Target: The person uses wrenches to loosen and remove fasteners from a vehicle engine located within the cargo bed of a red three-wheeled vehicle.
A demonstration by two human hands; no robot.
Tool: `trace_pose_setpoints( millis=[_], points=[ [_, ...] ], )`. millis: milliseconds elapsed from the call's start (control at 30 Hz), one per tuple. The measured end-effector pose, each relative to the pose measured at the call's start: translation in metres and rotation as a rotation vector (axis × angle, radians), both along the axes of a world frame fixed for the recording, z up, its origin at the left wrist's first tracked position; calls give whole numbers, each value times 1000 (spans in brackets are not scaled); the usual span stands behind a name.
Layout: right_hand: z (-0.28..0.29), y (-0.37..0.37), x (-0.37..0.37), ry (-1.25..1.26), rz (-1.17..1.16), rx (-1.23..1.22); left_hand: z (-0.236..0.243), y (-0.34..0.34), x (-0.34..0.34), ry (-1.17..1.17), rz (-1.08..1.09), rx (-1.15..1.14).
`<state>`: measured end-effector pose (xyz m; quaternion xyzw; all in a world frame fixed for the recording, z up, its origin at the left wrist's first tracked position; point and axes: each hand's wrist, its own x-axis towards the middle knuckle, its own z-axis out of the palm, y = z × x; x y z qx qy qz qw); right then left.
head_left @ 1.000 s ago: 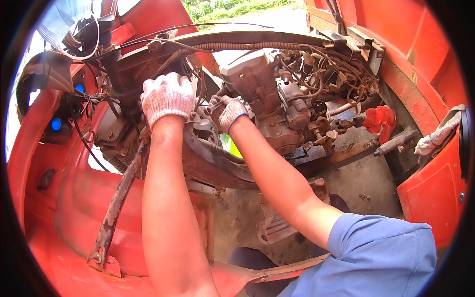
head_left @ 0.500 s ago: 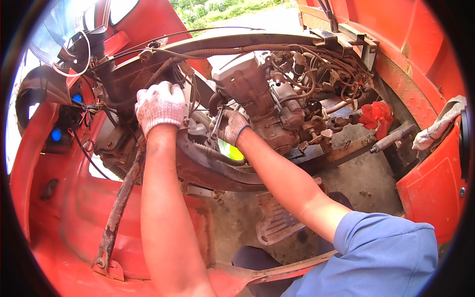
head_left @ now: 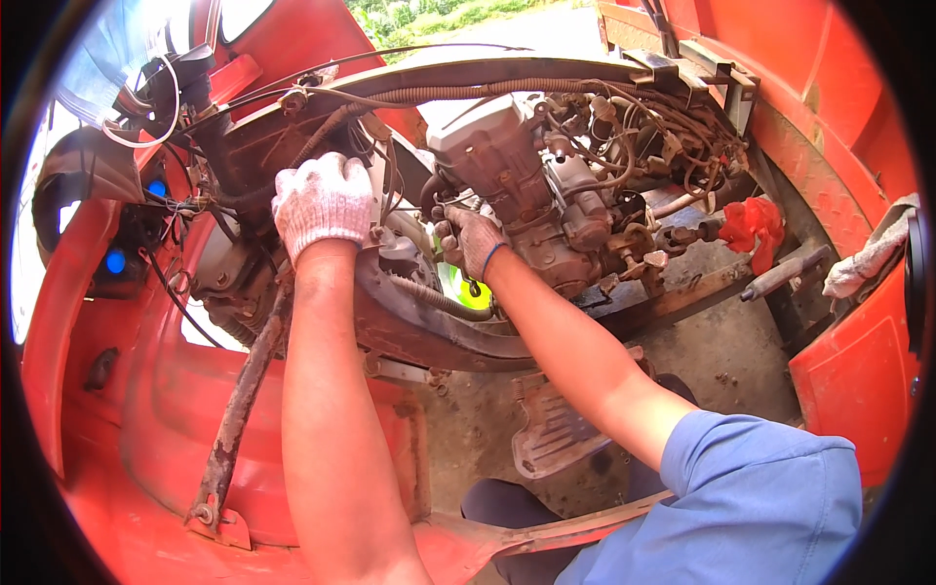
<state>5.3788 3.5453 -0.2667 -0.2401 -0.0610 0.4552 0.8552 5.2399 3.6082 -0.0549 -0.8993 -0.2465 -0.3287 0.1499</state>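
Note:
My left hand (head_left: pixel 324 203), in a white knitted glove with reddish stains, is closed over the dark metal frame (head_left: pixel 255 148), its fingertips hidden behind the knuckles. My right hand (head_left: pixel 472 240), in a dirtier glove, is down beside the front of the brown, grime-covered engine (head_left: pixel 494 171). Its fingers are wrapped round a wrench (head_left: pixel 475 289), whose ring end pokes out below them; most of the tool is hidden by the hand. Just below that hand, a ribbed hose (head_left: pixel 434 297) runs along the curved lower frame rail (head_left: pixel 419 336).
Loose wires (head_left: pixel 180 208) hang at the left. A rusty strut (head_left: pixel 234 414) slants over the red body panel (head_left: pixel 175 409). Tangled cables (head_left: pixel 673 136) lie behind the engine. To the right are a red rag (head_left: pixel 753 230), a metal bar (head_left: pixel 785 273) and a grey cloth (head_left: pixel 871 249). A ribbed foot pedal (head_left: pixel 556 434) sits below.
The wrench has swung from upright beside my right fingers to hanging below them. My right hand has turned slightly; my left stays on the frame. The whole view has shifted a little.

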Motion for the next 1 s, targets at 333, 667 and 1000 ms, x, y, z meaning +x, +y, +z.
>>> trace_pose_setpoints(
  millis=[333, 667, 1000],
  points=[
    [-17, 0, 12, 7, -18, 74, 1, -1, -3, 9, 23, -21],
    [54, 55, 7, 716, -44, 392, 2, -4, -4, 19, 37, -41],
    [57, 52, 0, 737, 28, 299, 2, 4, -7, 23, 53, -51]
  ],
)
